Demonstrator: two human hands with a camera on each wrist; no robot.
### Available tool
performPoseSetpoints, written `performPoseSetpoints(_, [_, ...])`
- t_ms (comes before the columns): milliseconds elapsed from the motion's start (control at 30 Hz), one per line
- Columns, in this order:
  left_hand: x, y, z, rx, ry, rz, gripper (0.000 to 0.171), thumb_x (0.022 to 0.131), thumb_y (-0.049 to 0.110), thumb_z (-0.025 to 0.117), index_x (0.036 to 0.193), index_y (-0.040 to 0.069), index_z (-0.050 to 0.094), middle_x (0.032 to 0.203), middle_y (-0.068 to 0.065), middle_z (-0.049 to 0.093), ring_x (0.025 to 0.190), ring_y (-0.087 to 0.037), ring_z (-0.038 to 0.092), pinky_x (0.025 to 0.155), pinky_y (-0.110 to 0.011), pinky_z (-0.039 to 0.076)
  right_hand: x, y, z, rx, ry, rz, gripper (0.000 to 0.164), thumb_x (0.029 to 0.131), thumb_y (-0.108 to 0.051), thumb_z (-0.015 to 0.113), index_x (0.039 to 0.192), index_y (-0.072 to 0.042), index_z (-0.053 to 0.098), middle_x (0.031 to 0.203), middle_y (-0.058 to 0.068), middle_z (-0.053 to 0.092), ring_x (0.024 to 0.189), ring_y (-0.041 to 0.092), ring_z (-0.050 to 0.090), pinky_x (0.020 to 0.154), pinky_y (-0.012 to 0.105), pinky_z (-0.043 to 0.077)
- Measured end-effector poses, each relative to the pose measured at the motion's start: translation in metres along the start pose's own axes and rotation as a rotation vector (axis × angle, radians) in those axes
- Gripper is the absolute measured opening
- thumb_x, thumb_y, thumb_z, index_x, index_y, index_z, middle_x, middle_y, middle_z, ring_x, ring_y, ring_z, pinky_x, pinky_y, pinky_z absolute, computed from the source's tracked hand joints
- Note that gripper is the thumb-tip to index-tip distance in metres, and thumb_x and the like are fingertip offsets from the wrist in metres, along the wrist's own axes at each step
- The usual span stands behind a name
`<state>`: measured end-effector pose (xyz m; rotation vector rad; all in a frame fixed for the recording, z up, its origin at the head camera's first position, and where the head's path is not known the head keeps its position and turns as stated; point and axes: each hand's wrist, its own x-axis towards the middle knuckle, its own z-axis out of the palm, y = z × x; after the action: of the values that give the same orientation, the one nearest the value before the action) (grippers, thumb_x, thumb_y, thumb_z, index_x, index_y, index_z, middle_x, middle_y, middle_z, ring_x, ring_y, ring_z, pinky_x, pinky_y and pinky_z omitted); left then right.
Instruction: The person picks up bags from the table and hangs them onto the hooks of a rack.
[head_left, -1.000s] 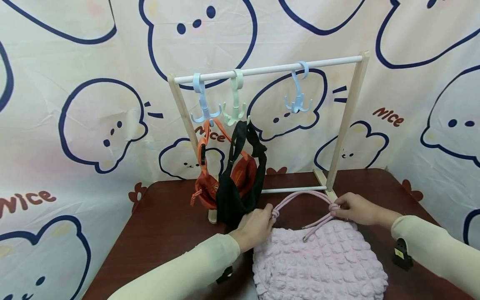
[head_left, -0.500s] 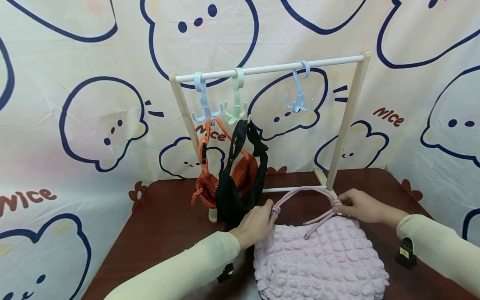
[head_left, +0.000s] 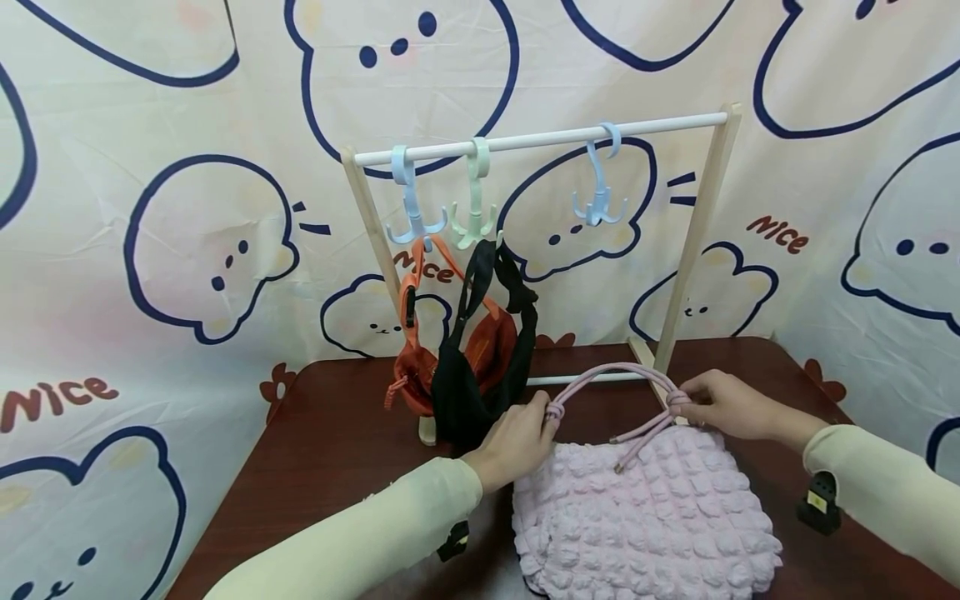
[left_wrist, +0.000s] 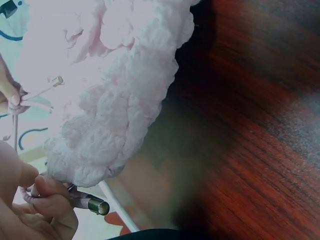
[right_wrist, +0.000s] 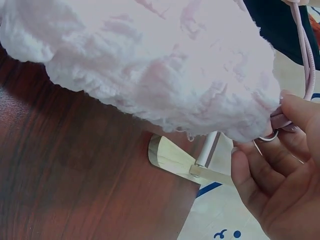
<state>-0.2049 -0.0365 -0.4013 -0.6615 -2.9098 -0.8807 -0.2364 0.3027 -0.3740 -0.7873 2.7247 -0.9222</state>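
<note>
A puffy pale pink handbag with a knotted cord handle is held up over the table by both hands. My left hand pinches the handle's left knot, and in the left wrist view its fingers curl round the cord near a metal cord end. At the right knot, my right hand grips the cord between thumb and fingers. The right wrist view shows a metal ring at the bag's corner beside those fingertips. The handle arches upward between the two hands.
Behind the bag stands a wooden rack with a white rail. Two blue hooks and a green hook hang on it. An orange bag and a black bag hang at the left, close to my left hand. The tabletop is dark brown.
Both hands have raised the pink handbag slightly, its handle rising and moving a little rightward in the head view. The grip on both knots stays the same.
</note>
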Motion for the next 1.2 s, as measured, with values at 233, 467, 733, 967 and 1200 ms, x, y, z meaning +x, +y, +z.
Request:
performPoseSetpoints(233, [0.000, 0.005, -0.004, -0.036, -0.015, -0.018, 0.013, 0.105, 0.027, 0.053, 0.104, 0.014, 0.051, 0.070, 0.003, 0.048, 0.053, -0.008, 0.047, 0.048, -0.023, 0.038, -0.002, -0.003, -0.005, -0.011, 0.001, 0.023, 0.021, 0.099, -0.022, 0.066, 0.107, -0.004, 0.073, 0.077, -0.002, 0.064, 0.066, 0.001, 0.056, 0.060, 0.023, 0.048])
performPoseSetpoints(467, [-0.001, 0.010, -0.009, -0.063, -0.028, -0.020, 0.012, 0.106, 0.026, 0.053, 0.104, 0.014, 0.052, 0.071, 0.003, 0.047, 0.052, -0.007, 0.045, 0.046, -0.023, 0.037, -0.006, -0.008, -0.011, -0.018, 0.006, 0.013, 0.021, 0.099, -0.020, 0.065, 0.107, -0.001, 0.072, 0.078, 0.002, 0.065, 0.066, 0.001, 0.056, 0.060, 0.023, 0.049])
performPoseSetpoints(733, [-0.001, 0.013, -0.014, -0.051, -0.016, -0.012, 0.013, 0.105, 0.026, 0.053, 0.102, 0.014, 0.053, 0.070, 0.002, 0.049, 0.052, -0.007, 0.047, 0.046, -0.023, 0.038, -0.008, -0.011, -0.015, -0.024, 0.014, 0.016, 0.018, 0.099, -0.021, 0.066, 0.105, -0.004, 0.072, 0.078, 0.001, 0.064, 0.067, 0.002, 0.057, 0.060, 0.023, 0.049])
performPoseSetpoints(967, [0.001, 0.015, -0.019, -0.026, 0.001, 0.001, 0.013, 0.105, 0.026, 0.053, 0.103, 0.013, 0.052, 0.070, 0.002, 0.048, 0.052, -0.008, 0.047, 0.046, -0.022, 0.038, -0.007, -0.014, -0.019, -0.026, 0.022, 0.038, 0.021, 0.098, -0.021, 0.067, 0.108, -0.003, 0.072, 0.079, 0.001, 0.064, 0.066, 0.006, 0.058, 0.059, 0.024, 0.048])
performPoseSetpoints(1200, [0.004, 0.019, -0.028, -0.016, 0.009, 0.006, 0.015, 0.106, 0.027, 0.052, 0.109, 0.013, 0.053, 0.072, 0.001, 0.052, 0.055, -0.009, 0.051, 0.048, -0.023, 0.040, -0.006, -0.019, -0.024, -0.042, 0.044, 0.043, 0.020, 0.099, -0.020, 0.066, 0.109, -0.004, 0.073, 0.077, -0.001, 0.061, 0.065, 0.005, 0.055, 0.058, 0.024, 0.047])
